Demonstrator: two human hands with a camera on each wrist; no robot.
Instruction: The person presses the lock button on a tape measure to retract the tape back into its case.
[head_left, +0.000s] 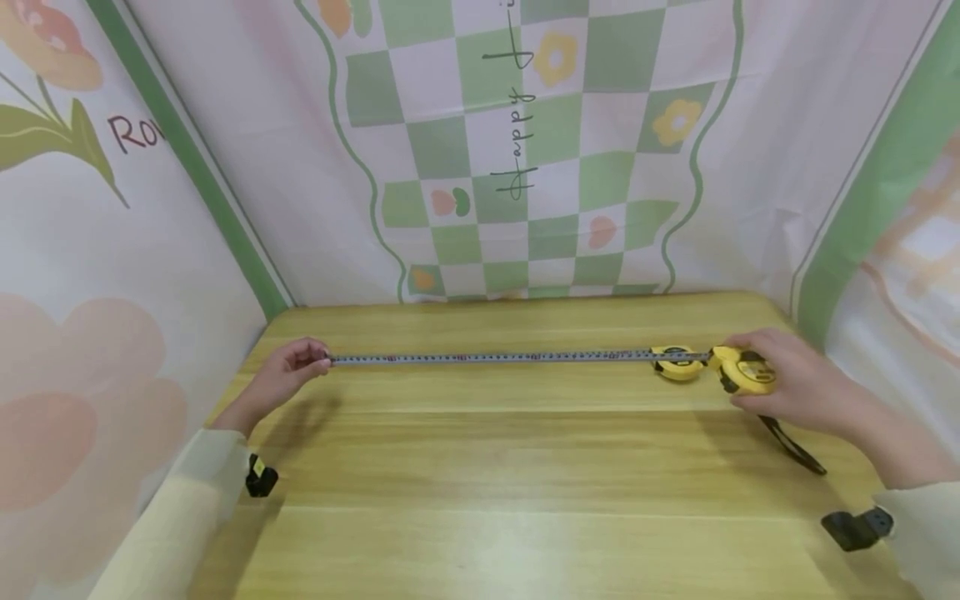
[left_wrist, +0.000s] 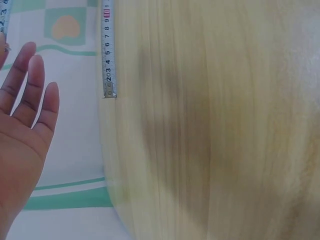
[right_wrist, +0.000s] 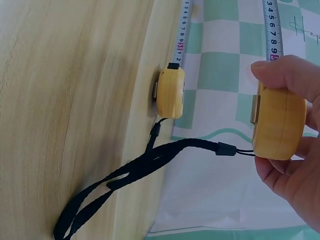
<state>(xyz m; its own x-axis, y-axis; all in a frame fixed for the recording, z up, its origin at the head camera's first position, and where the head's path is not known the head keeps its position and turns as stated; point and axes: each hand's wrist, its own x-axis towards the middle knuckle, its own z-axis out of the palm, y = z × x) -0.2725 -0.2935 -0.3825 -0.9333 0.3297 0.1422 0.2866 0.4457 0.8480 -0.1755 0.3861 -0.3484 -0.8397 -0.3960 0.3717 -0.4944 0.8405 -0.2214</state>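
A yellow-and-black tape measure (head_left: pixel 750 375) is gripped in my right hand (head_left: pixel 802 383), thumb on top of the case in the right wrist view. Its blade (head_left: pixel 465 359) runs straight across to my left hand (head_left: pixel 288 371), whose thumb and index finger pinch the end; the other fingers are extended in the left wrist view. A second yellow tape measure (right_wrist: pixel 171 92) stands on the table, its own blade (left_wrist: pixel 108 50) drawn out along the wood to its metal end hook (left_wrist: pixel 109 94). From the head view, the held blade crosses over the second case (head_left: pixel 677 367) and mostly hides the lower blade.
The wooden table (head_left: pixel 480 467) meets a green-and-white checked curtain (head_left: pixel 495 150) at its far edge. A black wrist strap (right_wrist: pixel 135 165) hangs in a loop from the held case. Black wrist cameras (head_left: pixel 261 477) sit by both sleeves.
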